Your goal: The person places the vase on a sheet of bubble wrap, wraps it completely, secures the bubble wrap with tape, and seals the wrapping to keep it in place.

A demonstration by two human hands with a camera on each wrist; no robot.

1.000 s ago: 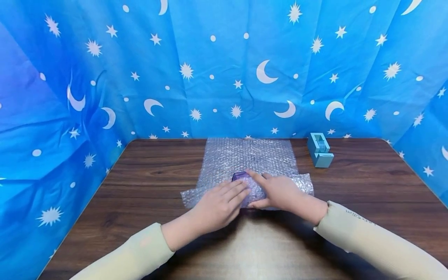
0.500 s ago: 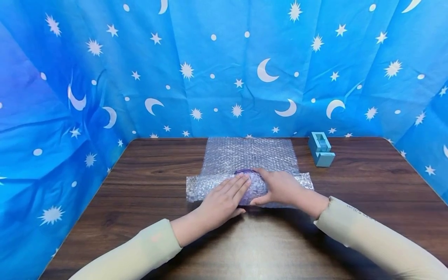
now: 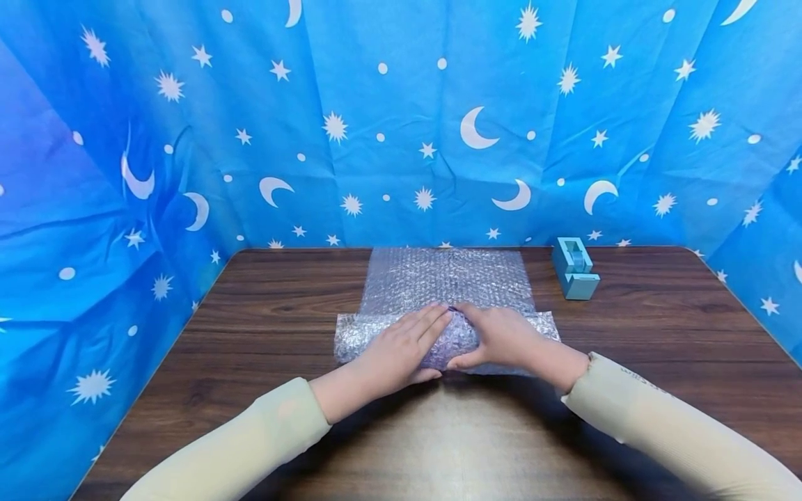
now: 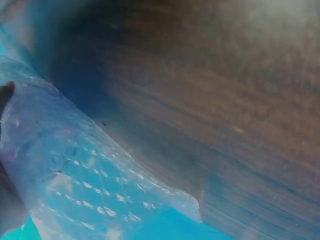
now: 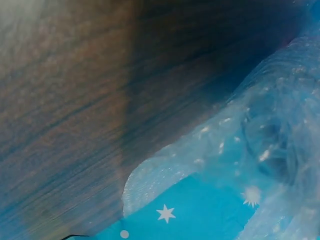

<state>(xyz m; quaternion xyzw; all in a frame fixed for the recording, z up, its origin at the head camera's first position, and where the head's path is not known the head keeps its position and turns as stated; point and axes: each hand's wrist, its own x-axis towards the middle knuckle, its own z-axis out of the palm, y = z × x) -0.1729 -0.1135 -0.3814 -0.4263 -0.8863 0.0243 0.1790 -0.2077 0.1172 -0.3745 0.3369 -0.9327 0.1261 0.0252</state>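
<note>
A sheet of bubble wrap (image 3: 438, 278) lies on the table, its near part rolled over a purple object (image 3: 446, 346) whose kind I cannot make out. My left hand (image 3: 395, 351) lies over the left part of the roll, fingers across the top and thumb low at the near side. On the right, my right hand (image 3: 507, 341) holds the roll between thumb and fingers. In the left wrist view, the loose left end of the bubble wrap (image 4: 100, 185) sticks out past the hand. The right wrist view has the other wrinkled end of the wrap (image 5: 210, 145).
A light blue tape dispenser (image 3: 578, 271) stands at the back right of the brown wooden table (image 3: 276, 285). Behind and beside the table hangs a blue cloth (image 3: 401, 139) with white moons and stars. The flat part of the wrap reaches the table's back edge.
The wrap has been folded further over the purple object, which now shows less. My left hand has shifted slightly right and further onto the roll. The right hand has hardly moved.
</note>
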